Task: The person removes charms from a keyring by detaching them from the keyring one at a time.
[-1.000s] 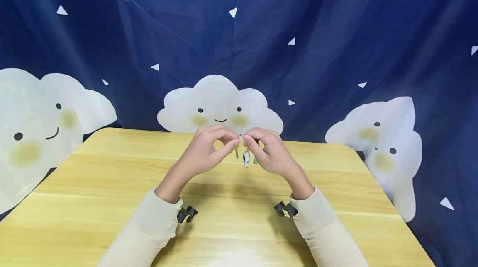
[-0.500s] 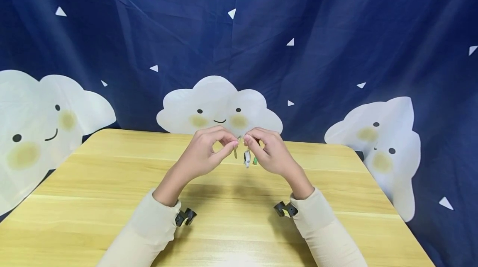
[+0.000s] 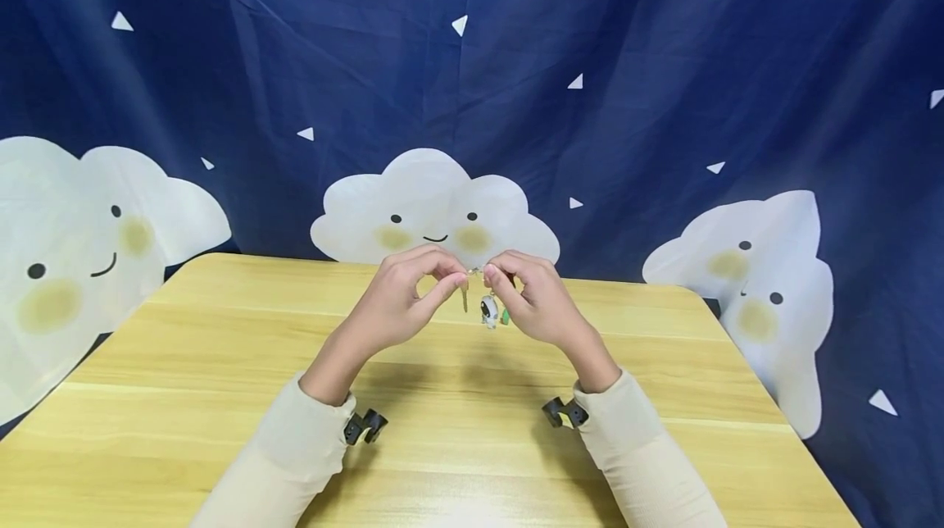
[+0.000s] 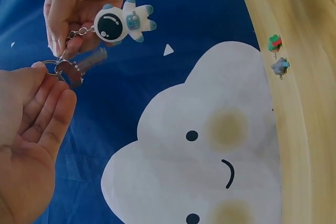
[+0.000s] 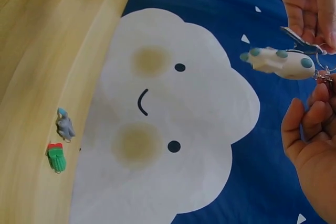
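Observation:
My left hand pinches a metal key ring between thumb and fingertips, above the table's far part. From the ring hangs a key. Close beside it, my right hand pinches the chain end of a white astronaut keychain with a dark visor and blue-green patches. The astronaut dangles below the right fingertips in the head view. Key ring and chain end meet between the two hands; whether they are linked is hard to tell, as fingertips hide part of it.
Near the table's far edge lie a green-and-red charm and a grey charm with a blue tip. In the head view the right hand partly hides the green one. A dark blue curtain with white clouds hangs behind.
The astronaut has turned, so its dark visor now shows more in the head view. My left hand has shifted slightly left, and more metal shows between the fingertips.

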`<control>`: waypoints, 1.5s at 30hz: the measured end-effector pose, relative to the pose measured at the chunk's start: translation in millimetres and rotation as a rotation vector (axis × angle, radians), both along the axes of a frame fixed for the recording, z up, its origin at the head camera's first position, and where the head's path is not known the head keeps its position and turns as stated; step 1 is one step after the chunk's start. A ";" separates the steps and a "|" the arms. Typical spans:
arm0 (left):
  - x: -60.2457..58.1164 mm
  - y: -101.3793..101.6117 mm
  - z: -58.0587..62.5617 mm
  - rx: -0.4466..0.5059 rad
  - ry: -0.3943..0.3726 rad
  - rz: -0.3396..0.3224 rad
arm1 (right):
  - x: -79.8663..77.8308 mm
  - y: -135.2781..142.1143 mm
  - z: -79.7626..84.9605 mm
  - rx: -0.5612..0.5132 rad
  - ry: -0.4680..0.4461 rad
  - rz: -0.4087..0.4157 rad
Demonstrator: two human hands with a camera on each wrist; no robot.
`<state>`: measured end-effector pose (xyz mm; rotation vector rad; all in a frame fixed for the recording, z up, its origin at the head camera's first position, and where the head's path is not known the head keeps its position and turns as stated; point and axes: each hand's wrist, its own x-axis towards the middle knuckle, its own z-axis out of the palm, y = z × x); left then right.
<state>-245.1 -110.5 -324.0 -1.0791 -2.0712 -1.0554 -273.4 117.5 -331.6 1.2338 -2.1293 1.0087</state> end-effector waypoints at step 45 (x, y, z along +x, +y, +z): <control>7.6 -2.5 10.9 -0.052 0.252 0.158 | 16.4 -17.0 6.5 0.038 0.179 0.034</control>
